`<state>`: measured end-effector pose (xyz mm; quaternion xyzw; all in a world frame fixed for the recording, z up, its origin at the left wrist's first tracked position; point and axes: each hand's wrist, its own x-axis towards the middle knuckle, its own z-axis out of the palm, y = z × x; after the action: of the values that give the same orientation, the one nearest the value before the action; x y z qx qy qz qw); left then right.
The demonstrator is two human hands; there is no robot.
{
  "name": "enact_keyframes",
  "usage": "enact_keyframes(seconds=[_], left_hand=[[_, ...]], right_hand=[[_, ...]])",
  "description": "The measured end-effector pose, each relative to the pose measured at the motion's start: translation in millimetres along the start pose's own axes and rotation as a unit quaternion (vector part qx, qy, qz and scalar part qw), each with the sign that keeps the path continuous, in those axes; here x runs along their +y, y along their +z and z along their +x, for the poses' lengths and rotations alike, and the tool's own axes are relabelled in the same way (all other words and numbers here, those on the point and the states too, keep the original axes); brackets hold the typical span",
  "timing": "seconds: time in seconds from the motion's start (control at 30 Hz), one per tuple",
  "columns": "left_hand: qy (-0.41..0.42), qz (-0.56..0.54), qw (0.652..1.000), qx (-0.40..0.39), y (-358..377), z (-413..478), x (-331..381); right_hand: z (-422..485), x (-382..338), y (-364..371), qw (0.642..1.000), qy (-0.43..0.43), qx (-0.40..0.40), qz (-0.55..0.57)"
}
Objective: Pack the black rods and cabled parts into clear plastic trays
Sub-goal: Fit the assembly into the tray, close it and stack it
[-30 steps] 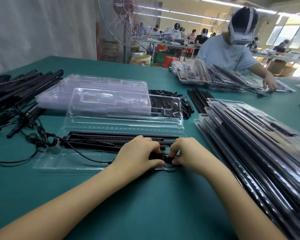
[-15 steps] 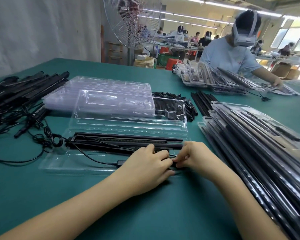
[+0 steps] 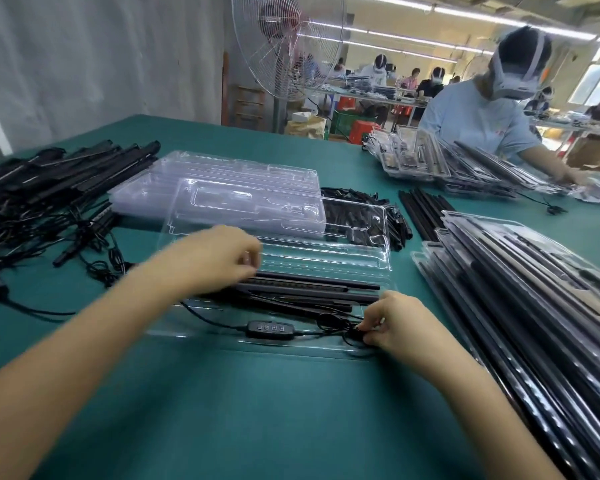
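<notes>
Green matting covers the table (image 3: 291,417), and a clear tray (image 3: 205,330) lies open on it in front of the person, its lid (image 3: 326,252) folded back away from them.

Head view: black rods (image 3: 312,289) lie lengthwise in the tray's rear channel. In front of them a thin cable (image 3: 219,322) runs along the tray to a switch (image 3: 270,329) with a row of buttons, then on to a small coil at the tray's right end. The right hand (image 3: 395,323) is at that right end and pinches the coiled cable between thumb and fingertips. The left hand (image 3: 219,261) is over the tray's left half, at the rods' left ends, fingers bent. It is blurred, so whether it grips anything cannot be told.

Behind the tray sits a stack of empties (image 3: 222,181), with small black parts (image 3: 361,216) showing through the lid. Left of the tray is a heap of loose rods and tangled wires (image 3: 66,181). Right of it, filled trays (image 3: 534,306) are piled, and bare sticks (image 3: 423,209) lie beyond them. Farther back stand a fan (image 3: 288,46) and another worker (image 3: 475,116).
</notes>
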<state>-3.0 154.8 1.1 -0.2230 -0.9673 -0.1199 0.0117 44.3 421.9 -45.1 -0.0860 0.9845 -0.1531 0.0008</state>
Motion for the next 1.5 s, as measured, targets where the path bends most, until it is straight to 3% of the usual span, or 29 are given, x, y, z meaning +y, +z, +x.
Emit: enact_keyframes(seconds=[0.13,0.33,0.53,0.83,1.03,1.27,1.5], left_hand=[[-0.072,-0.012,0.996,-0.048,-12,-17,-55],[-0.042,-0.026,0.999,-0.014,8,-16,-63],[-0.024,-0.006,0.998,-0.061,6,-5,-62],[-0.11,-0.129,0.97,-0.175,-4,13,-76],[-0.139,-0.189,0.952,-0.199,-1,25,-80],[-0.14,-0.142,0.954,-0.224,-3,31,-70],[-0.09,-0.022,0.979,-0.183,-3,15,-61]], right_hand=[[-2,-2,2,0.999,-0.01,-0.011,-0.047],[-3,-3,-2,0.999,-0.013,-0.018,-0.023],[-6,-4,-2,0.999,-0.015,-0.015,-0.038],[-7,-10,-2,0.997,-0.039,0.006,-0.062],[-10,-10,0,0.996,-0.053,0.007,-0.068],[-6,-11,2,0.995,-0.075,-0.004,-0.067],[-4,-11,5,0.997,-0.067,-0.002,-0.039]])
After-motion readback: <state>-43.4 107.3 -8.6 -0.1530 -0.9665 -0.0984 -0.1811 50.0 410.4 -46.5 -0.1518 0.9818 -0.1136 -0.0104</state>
